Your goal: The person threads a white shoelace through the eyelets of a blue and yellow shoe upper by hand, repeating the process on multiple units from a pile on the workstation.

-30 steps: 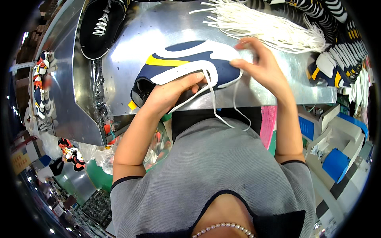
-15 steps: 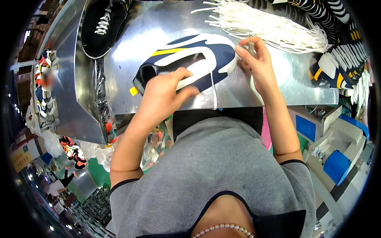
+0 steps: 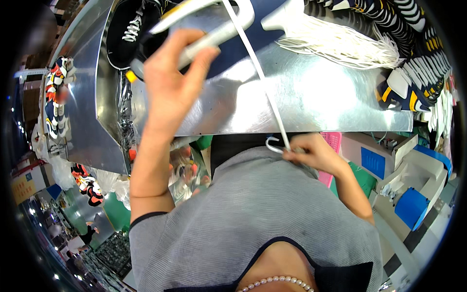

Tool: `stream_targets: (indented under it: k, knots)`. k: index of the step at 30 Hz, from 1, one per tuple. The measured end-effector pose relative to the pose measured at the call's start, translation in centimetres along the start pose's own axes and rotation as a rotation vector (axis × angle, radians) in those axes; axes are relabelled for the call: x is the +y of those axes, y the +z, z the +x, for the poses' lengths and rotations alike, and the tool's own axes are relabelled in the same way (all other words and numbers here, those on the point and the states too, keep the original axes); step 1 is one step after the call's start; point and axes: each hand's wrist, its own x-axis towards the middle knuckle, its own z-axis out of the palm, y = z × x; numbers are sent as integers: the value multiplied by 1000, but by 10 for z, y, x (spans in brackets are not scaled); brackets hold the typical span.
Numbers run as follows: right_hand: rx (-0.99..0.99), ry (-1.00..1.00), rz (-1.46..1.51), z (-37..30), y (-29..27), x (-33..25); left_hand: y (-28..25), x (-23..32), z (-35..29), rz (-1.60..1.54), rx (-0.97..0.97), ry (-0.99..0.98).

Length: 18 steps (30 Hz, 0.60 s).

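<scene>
My left hand (image 3: 172, 73) grips the edge of a navy, white and yellow shoe upper (image 3: 236, 58), raised and tilted above the metal table, its far part cut off by the top of the view. A white shoelace (image 3: 262, 80) runs taut from the upper's opening down past the table's front edge. Its lower end is pinched in my right hand (image 3: 311, 153), close to my shirt, and a short white curl sticks out beside the fingers. Both hands are slightly blurred.
Loose white laces (image 3: 345, 44) lie in a bundle at the back right of the metal table (image 3: 311, 104). Beyond them stand rows of similar uppers (image 3: 408, 90). A black shoe (image 3: 120, 41) sits back left. Below the table's right side are a pink basket (image 3: 332, 141) and a pale bin (image 3: 389, 187).
My left hand has lifted the upper off the table, up and away. My right hand has come down from beside the toe to my body, drawing the lace out straight.
</scene>
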Motion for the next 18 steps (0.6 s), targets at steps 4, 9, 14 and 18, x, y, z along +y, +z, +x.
stream_targets:
  k: [4,9,14,18]
  knots:
    - [215,82,-159,-55,-3,29,3,2,7,-118,-74,-94]
    - [478,-206,166,-23,-15,-9,50,-10,-42,120,-543,-24]
    - [647,-373,289,62,-35,-37,46,7,-39,189,-683,-67]
    - [668,-382,95,90,-50,-41,41,17,-32,154,-682,-62]
